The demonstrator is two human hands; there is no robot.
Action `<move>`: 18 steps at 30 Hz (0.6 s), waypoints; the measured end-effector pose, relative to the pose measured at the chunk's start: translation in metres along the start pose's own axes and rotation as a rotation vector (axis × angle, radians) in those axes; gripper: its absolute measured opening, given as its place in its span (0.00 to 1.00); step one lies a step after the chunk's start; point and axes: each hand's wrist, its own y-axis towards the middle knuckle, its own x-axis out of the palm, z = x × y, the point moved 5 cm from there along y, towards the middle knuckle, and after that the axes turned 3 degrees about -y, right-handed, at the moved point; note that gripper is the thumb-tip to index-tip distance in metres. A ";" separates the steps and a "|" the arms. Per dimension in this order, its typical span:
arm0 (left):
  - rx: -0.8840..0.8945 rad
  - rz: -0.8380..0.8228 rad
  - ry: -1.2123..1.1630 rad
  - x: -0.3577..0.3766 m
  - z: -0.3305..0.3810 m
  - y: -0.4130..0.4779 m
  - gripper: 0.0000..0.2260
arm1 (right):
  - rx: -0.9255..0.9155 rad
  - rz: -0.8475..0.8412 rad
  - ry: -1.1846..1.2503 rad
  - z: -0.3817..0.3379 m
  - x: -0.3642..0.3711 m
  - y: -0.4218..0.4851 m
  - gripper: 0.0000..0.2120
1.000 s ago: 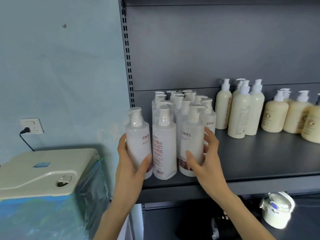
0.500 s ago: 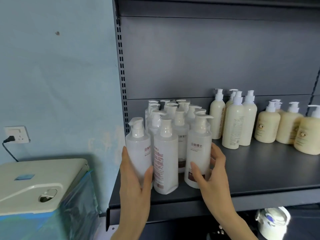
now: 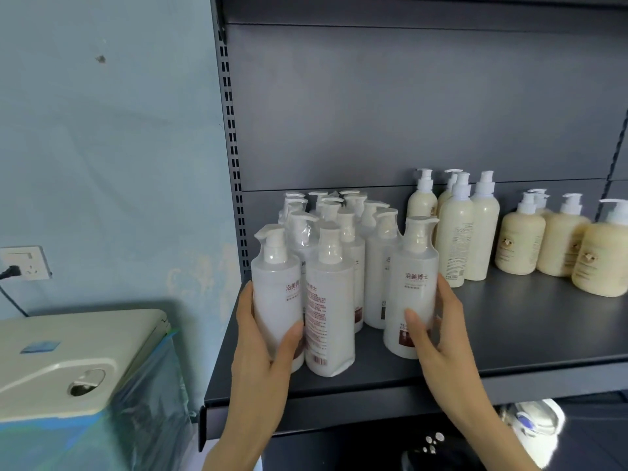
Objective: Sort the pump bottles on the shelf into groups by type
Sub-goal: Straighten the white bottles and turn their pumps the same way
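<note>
At the left end of the shelf (image 3: pixel 509 338), our left hand (image 3: pixel 261 341) wraps round the outermost white bottle (image 3: pixel 277 300), thumb across its front and fingers behind. Touching it stands a second front-row bottle (image 3: pixel 329 314), its printed back label facing us, held by neither hand. Behind these, the cluster of white bottles (image 3: pixel 343 219) is packed tight towards the back panel. Then comes a gap, and our right hand (image 3: pixel 438 338) grasps a third white bottle (image 3: pixel 413 287) (label facing forward) that sits a little apart from the rest. Farther right are the tall cream bottles (image 3: pixel 455 232) and, beyond another gap, the squat cream bottles (image 3: pixel 520 243).

We judge the step to be closing up the white group. We should slide both held bottles inward along the shelf and keep them upright and low. A gentle squeeze is wise, since the film-wrapped walls look slippery. The right wrist should stay clear of the tall cream ones.
</note>
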 end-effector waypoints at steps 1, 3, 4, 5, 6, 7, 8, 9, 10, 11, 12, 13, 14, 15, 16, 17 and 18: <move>-0.005 -0.006 -0.005 0.000 0.000 0.001 0.32 | -0.020 0.053 -0.069 -0.003 0.001 -0.003 0.29; -0.006 -0.022 -0.008 0.000 0.000 0.002 0.30 | -0.079 0.184 -0.190 -0.012 0.004 -0.009 0.26; -0.005 -0.031 -0.017 0.001 0.001 0.003 0.28 | -0.122 0.242 -0.225 -0.019 0.007 -0.012 0.25; -0.003 -0.040 -0.033 0.002 0.001 0.003 0.27 | -0.180 0.280 -0.245 -0.027 0.011 -0.015 0.23; 0.000 -0.050 -0.053 0.002 0.001 0.004 0.25 | -0.240 0.287 -0.256 -0.034 0.017 -0.019 0.22; 0.001 -0.060 -0.075 0.003 0.001 0.004 0.25 | -0.285 0.258 -0.262 -0.041 0.026 -0.023 0.22; 0.001 -0.069 -0.097 0.003 0.001 0.005 0.24 | -0.302 0.206 -0.264 -0.047 0.037 -0.027 0.23; -0.003 -0.078 -0.120 0.004 0.001 0.005 0.24 | -0.294 0.145 -0.267 -0.051 0.049 -0.030 0.25; -0.010 -0.085 -0.144 0.003 0.000 0.006 0.23 | -0.278 0.097 -0.276 -0.054 0.061 -0.033 0.28; -0.019 -0.093 -0.169 0.002 -0.001 0.006 0.23 | -0.269 0.075 -0.287 -0.055 0.071 -0.035 0.30; -0.026 -0.100 -0.185 0.002 -0.001 0.006 0.23 | -0.265 0.078 -0.287 -0.055 0.077 -0.035 0.33; -0.030 -0.103 -0.188 0.002 -0.002 0.006 0.23 | -0.256 0.089 -0.268 -0.054 0.081 -0.034 0.34; -0.031 -0.101 -0.180 0.001 -0.003 0.006 0.23 | -0.227 0.090 -0.220 -0.052 0.083 -0.032 0.36; -0.032 -0.099 -0.170 0.000 -0.004 0.006 0.24 | -0.174 0.068 -0.146 -0.048 0.084 -0.028 0.37; -0.035 -0.097 -0.159 -0.001 -0.005 0.006 0.24 | -0.111 0.022 -0.064 -0.041 0.085 -0.025 0.39; -0.037 -0.096 -0.152 -0.001 -0.006 0.006 0.24 | -0.057 -0.029 -0.003 -0.035 0.086 -0.024 0.39; -0.038 -0.096 -0.147 -0.001 -0.007 0.006 0.25 | -0.021 -0.063 0.028 -0.031 0.086 -0.023 0.39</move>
